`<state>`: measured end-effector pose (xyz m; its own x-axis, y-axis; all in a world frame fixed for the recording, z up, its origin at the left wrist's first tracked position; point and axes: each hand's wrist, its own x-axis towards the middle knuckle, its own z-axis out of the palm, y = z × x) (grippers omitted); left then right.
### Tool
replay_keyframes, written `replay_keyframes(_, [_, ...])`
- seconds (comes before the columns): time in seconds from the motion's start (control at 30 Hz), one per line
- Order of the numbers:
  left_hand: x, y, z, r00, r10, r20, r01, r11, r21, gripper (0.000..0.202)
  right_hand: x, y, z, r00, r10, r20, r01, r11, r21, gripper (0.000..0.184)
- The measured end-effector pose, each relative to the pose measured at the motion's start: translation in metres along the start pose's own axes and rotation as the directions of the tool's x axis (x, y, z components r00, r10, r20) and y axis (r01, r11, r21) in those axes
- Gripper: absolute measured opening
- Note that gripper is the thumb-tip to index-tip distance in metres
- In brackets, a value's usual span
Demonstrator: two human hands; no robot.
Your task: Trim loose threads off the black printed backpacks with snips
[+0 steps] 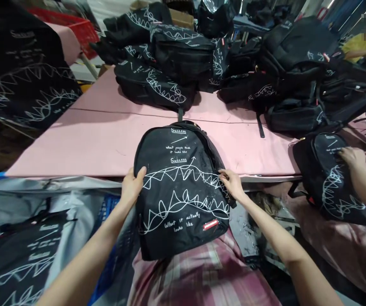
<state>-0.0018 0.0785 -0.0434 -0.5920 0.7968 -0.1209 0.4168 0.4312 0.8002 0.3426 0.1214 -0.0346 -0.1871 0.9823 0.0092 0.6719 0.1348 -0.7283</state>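
Note:
A black backpack [183, 187] with white scribble lines, the word "Success" and a small red tag leans over the near edge of the pink table [100, 136], its lower end on my plaid-covered lap. My left hand [132, 185] grips its left side, thumb on the front. My right hand [232, 182] holds its right side by the zipper edge, fingers curled on the fabric.
Several matching black backpacks [176, 63] are piled at the table's far side. At the right another person's hands [359, 159] rest on a similar backpack [329, 178]. More printed bags lie at the left [23, 80] and lower left [20, 259]. A red crate [77, 25] stands behind.

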Motion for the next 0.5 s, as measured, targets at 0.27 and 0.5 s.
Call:
replay_keyframes(0.27, [-0.001, 0.002, 0.000, 1.000, -0.023, -0.005, 0.023, 1.000, 0.014, 0.045, 0.062, -0.052, 0.030, 0.950, -0.028, 0.312, 0.238, 0.711, -0.662, 0.036])
replay_keyframes(0.5, [0.000, 0.002, -0.001, 0.997, -0.081, -0.005, 0.081, 0.982, 0.169, 0.049, 0.076, -0.046, 0.010, 0.927, -0.119, 0.356, 0.319, 0.751, -0.578, 0.038])
